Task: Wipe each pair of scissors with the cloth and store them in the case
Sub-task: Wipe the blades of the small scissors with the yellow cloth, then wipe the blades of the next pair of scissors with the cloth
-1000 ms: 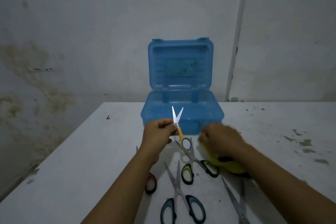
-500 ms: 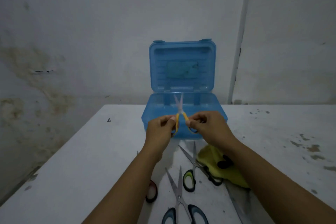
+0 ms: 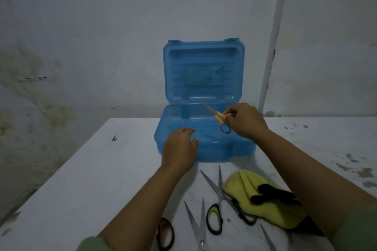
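Over the open case point(image 3: 204, 149) my right hand point(image 3: 243, 121) pinched the small scissors point(image 3: 221, 121) by their yellow handles, blades closed, while my left hand point(image 3: 180, 149) lay loosely spread against the case front; light, stiff and sharp, they seemed best held at the loops.

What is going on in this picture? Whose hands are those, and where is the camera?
The camera sits on a person's head, looking down, so you see their own two arms. The right hand holds small yellow scissors over an open blue case. The left hand rests at the case's front, holding nothing. On the white table lie more scissors: a green-handled pair, a plain pair cut off at the bottom edge, and a red handle by the left arm. A yellow cloth for wiping lies there too, with black handles on it.
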